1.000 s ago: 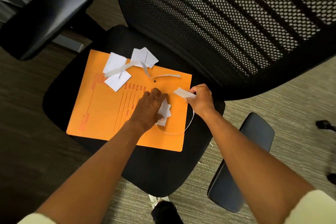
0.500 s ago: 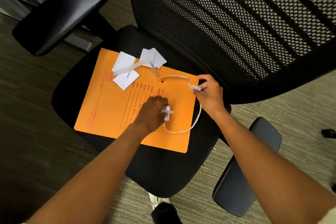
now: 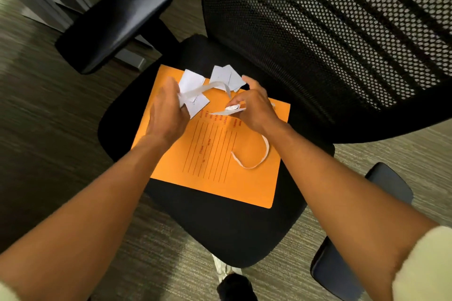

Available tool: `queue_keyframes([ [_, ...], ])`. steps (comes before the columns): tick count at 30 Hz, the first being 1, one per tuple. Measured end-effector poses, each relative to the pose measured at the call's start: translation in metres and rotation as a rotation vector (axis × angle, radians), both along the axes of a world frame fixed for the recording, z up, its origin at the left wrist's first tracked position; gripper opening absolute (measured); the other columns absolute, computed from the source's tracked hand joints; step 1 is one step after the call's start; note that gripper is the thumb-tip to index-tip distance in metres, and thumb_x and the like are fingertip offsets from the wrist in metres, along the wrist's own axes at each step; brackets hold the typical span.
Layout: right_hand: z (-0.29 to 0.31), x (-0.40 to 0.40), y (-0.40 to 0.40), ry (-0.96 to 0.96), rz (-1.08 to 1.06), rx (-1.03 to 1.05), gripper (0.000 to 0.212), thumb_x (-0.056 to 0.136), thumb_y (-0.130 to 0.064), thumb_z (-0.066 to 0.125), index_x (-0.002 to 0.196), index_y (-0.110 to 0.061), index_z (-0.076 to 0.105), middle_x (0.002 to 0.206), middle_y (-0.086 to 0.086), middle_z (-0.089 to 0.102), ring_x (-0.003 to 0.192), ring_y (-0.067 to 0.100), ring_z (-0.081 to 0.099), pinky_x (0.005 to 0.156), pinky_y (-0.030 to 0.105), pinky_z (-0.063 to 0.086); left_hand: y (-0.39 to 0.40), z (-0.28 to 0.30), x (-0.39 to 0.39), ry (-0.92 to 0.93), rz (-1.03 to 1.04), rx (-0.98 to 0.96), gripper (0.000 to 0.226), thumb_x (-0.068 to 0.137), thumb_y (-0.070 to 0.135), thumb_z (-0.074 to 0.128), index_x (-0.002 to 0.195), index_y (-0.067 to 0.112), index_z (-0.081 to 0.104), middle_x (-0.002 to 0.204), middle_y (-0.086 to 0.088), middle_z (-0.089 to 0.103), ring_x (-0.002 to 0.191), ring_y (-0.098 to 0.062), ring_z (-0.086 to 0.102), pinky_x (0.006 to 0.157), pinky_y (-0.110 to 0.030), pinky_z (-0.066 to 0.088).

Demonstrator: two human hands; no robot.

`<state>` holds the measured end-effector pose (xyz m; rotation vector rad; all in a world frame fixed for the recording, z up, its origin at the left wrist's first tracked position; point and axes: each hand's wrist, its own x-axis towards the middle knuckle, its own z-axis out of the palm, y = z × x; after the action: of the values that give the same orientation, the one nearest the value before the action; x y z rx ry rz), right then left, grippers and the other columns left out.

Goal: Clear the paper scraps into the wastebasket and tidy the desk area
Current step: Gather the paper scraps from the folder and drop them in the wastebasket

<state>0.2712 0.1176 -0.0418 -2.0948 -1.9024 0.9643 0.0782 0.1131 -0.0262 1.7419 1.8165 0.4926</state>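
Observation:
An orange envelope lies flat on the black seat of an office chair. Several white paper scraps rest on its far edge, with a long white strip draped across them. My left hand is at the left scraps, fingers closing on the strip's end and a scrap. My right hand holds a crumpled scrap and a flat white piece in its fingers. A curled paper strip lies on the envelope under my right wrist. No wastebasket is in view.
The chair's mesh backrest rises behind the envelope. A black armrest sticks out at the upper left and another armrest sits at the lower right. Grey carpet surrounds the chair; a dark shoe shows below the seat.
Both hands have moved away from me to the far scraps. The crumpled scrap that was in my left hand is now in my right hand, and my left hand reaches the left scraps.

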Motion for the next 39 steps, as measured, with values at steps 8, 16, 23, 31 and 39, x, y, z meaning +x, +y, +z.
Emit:
queue_keyframes([
  [8,-0.012,-0.020,0.026,-0.095,0.064,-0.052,0.020,0.081,-0.020,0.075,0.099,-0.025,0.076,0.163,0.000,0.004,0.149,0.031,0.002,0.119,0.052,0.020,0.024,-0.026,0.006,0.485,-0.176,-0.128,0.093,0.084,0.041,0.069,0.151,0.019,0.009,0.151,-0.020,0.023,0.113,-0.033,0.055,0.067,-0.029,0.041],
  [16,-0.034,-0.024,0.033,-0.124,0.106,-0.041,0.021,0.085,-0.008,0.068,0.099,-0.024,0.063,0.161,0.004,0.017,0.148,0.033,0.014,0.115,0.050,0.030,0.019,-0.044,-0.002,0.561,-0.329,-0.144,0.086,0.082,0.056,0.062,0.150,0.028,0.017,0.163,-0.006,0.000,0.119,-0.034,0.056,0.078,-0.034,0.050],
  [23,-0.033,-0.028,0.040,-0.206,0.084,0.175,0.015,0.091,-0.014,0.061,0.106,-0.016,0.061,0.110,0.009,0.065,0.103,0.026,0.061,0.078,0.036,0.053,0.010,-0.043,0.002,0.575,-0.324,-0.027,0.050,0.095,0.025,0.056,0.141,0.020,0.037,0.159,-0.009,0.025,0.100,-0.032,0.064,0.065,-0.031,0.048],
  [31,-0.024,-0.025,0.043,-0.195,-0.049,0.346,0.019,0.090,-0.011,0.062,0.108,-0.015,0.063,0.107,0.009,0.069,0.100,0.027,0.065,0.075,0.038,0.057,0.003,-0.050,0.003,0.535,-0.334,0.083,0.039,0.091,0.019,0.062,0.127,0.008,0.054,0.140,-0.015,0.050,0.094,-0.031,0.064,0.061,-0.033,0.051],
  [39,-0.004,-0.017,0.019,0.161,-0.254,0.348,0.016,0.082,-0.008,0.071,0.096,-0.015,0.069,0.095,0.001,0.070,0.089,0.013,0.064,0.059,0.014,0.046,0.015,-0.045,0.000,0.440,-0.235,0.107,0.033,0.090,0.009,0.062,0.122,0.010,0.054,0.119,-0.014,0.060,0.091,-0.032,0.063,0.066,-0.038,0.056],
])
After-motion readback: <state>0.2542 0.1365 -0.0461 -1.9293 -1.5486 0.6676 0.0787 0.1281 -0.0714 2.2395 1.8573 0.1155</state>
